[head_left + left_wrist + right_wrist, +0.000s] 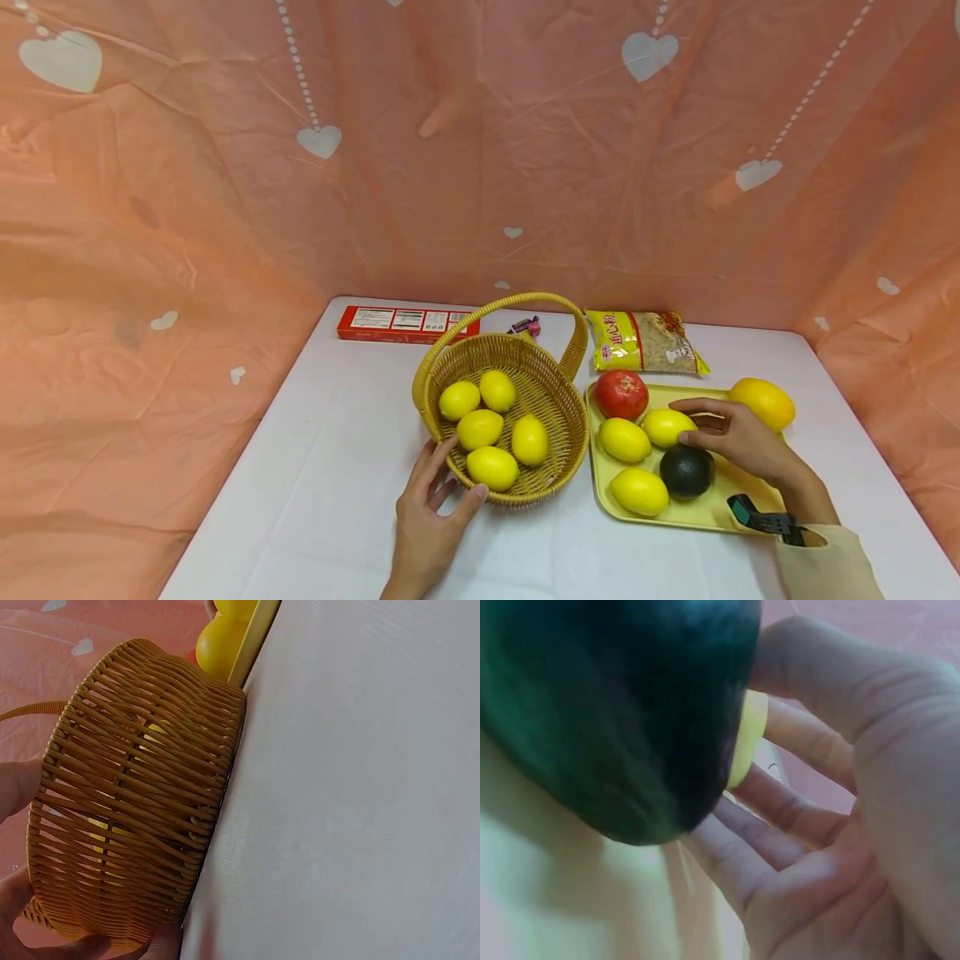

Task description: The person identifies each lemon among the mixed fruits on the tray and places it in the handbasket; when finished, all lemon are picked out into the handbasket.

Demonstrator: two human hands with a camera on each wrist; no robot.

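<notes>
Clutter lines the back of the white table: a red box lying flat, a small pink wrapped sweet just beyond the basket's handle, and a yellow noodle packet behind the tray. A pink heart-print cloth drapes around on all sides. On the yellow tray sit a red pomegranate at the far corner, two loose lemons on its left half, a dark green avocado in the middle, and a large yellow mango at the far right edge. The wicker basket stands just left of the tray, touching it in the left wrist view, with five lemons inside.

Now the hands: the left hand rests against the basket's near wall, fingers spread and straight along the weave, thumb at the rim, nothing grasped. The right hand reaches across the tray, thumb and fingers curling round a lemon that lies between the pomegranate and the avocado. The avocado sits directly under that palm, filling the right wrist view and crowding the grip.
</notes>
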